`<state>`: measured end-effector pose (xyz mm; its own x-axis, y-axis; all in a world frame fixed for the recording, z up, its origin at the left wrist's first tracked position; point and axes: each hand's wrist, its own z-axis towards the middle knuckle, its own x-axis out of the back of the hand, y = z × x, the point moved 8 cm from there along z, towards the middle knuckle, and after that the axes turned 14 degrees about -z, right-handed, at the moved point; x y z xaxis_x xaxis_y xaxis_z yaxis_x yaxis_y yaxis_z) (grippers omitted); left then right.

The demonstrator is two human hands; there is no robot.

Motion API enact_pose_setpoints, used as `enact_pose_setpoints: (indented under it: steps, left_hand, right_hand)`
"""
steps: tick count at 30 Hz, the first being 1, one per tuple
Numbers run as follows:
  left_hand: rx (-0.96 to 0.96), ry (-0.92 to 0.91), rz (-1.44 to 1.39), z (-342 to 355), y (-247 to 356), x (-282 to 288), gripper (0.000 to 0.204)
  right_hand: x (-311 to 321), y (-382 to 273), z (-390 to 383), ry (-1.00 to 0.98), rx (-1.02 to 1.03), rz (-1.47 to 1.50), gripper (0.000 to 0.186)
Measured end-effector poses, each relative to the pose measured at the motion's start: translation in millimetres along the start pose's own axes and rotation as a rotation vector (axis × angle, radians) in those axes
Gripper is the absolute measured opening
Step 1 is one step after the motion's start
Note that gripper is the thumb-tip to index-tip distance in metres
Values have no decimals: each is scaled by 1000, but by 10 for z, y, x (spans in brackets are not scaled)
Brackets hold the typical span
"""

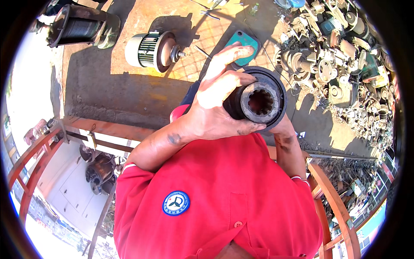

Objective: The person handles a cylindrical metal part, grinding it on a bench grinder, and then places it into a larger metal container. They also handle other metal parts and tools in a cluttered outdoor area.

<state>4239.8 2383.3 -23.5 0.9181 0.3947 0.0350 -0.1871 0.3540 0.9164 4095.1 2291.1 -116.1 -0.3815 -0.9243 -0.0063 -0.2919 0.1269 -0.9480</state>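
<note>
A dark, round flanged hub [282, 105] with a toothed, splined bore is held up in front of my chest, its bore facing me. My left hand [211, 101] is closed on its narrower sleeve, with the thumb along the lower side and a finger over the top. One more left finger stretches out above the hub, toward a teal flat piece [246, 39] with a hole in its end. Behind the flange's lower right edge, my right hand [282, 127] shows only in part. Its fingers are hidden by the hub. Dark grease marks both forearms.
An electric motor [148, 49] with its shaft out lies on the floor ahead left. Beyond it is a larger cylindrical machine part [82, 29]. Scrap metal parts [332, 73] are heaped at right. Pliers [210, 14] lie far ahead. Orange rails [110, 129] run around me.
</note>
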Motion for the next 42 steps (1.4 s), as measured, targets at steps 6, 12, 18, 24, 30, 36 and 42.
enact_pose_setpoints:
  steps: [6,12,18,24,30,36,42]
  left_hand:
    - [-57,16,-69,31,-13,77,76]
    - [-11,76,-118,46,-76,141,70]
    - [2,81,-42,50,-69,256,72]
    - [-2,62,-51,73,-117,246,75]
    - [-5,56,-87,89,-173,251,76]
    - [34,45,-85,121,-191,268,76]
    - [96,70,-106,132,-271,334,73]
  right_hand:
    - [-23,8,73,-18,-25,-67,83]
    - [-103,-90,187,-54,30,-10,95]
    - [-121,-222,252,-92,37,0,94]
    - [-105,-189,284,-98,49,-40,95]
    - [-99,-208,305,-87,72,-76,95]
    - [-76,-273,325,-71,81,-61,95]
    - [-38,-376,333,-48,101,-63,99]
